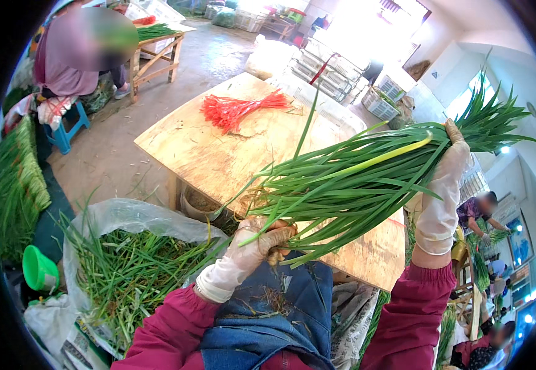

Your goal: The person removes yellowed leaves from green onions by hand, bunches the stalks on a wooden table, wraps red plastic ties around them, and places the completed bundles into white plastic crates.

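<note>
A long bundle of garlic chives (354, 172) slants over the table, its leaf tips up at the right and its stem ends toward the lower left. My gloved right hand (450, 166) is closed around it below the leafy tips. One yellowed leaf (385, 154) lies along the top of the bundle. Beside the stem ends, my gloved left hand (259, 240) has its fingers curled closed. A green leaf crosses that hand, and what the fingers pinch is hidden.
Red ties (240, 110) lie on the wooden table (185, 139). A plastic bag (138, 216) of loose chive scraps stands at lower left, near a green bucket (40, 269). White crates (329, 71) stand beyond the table. Another person (70, 55) sits at far left; others work at right.
</note>
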The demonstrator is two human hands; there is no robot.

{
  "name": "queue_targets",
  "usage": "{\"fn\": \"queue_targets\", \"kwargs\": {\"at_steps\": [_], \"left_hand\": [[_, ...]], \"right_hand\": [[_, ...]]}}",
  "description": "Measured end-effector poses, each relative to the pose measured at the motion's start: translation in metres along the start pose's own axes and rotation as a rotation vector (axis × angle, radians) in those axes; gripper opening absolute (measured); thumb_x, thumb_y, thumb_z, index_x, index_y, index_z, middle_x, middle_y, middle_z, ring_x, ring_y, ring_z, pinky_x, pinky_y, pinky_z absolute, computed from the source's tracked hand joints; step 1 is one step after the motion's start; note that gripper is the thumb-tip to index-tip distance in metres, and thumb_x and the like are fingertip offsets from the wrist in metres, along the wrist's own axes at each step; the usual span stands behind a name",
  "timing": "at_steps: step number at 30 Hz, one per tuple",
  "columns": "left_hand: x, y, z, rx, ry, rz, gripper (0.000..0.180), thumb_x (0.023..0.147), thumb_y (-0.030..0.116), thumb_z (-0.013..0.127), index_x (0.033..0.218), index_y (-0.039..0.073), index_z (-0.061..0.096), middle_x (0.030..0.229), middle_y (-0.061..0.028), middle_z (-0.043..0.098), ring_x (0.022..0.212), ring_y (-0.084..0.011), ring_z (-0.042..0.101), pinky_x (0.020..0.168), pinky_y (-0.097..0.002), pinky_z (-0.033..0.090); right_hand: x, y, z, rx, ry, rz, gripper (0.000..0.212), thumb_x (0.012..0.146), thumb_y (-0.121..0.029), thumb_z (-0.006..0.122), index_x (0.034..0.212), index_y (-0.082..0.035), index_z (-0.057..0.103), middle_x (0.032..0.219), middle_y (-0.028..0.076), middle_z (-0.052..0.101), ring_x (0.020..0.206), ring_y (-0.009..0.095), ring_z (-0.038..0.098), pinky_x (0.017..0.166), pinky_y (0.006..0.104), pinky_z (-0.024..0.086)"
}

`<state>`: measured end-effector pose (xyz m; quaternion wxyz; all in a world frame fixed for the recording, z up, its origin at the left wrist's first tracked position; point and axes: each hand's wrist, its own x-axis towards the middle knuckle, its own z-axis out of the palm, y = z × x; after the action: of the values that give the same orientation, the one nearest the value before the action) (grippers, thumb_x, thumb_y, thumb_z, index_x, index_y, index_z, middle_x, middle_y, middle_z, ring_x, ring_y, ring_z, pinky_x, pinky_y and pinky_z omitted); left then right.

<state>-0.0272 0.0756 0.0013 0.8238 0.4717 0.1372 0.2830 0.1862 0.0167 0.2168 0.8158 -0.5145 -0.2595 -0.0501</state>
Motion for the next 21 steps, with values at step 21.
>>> {"fn": "queue_targets", "kwargs": {"at_steps": [21], "left_hand": [[-0.111,0.029,-0.148,2.194,0.688,0.396,0.016,0.076,0.009,0.056,0.091,0.005,0.061,0.082,-0.0118,0.06,0.074,-0.0208,0.056,0.067,-0.0336,0.043]], "right_hand": [[0.044,0.005,-0.057,-0.029,-0.249,0.118,0.021,0.081,-0.017,0.052,0.078,0.003,0.056,0.069,0.014,0.059,0.055,0.023,0.058,0.054,0.0318,0.05]]}}
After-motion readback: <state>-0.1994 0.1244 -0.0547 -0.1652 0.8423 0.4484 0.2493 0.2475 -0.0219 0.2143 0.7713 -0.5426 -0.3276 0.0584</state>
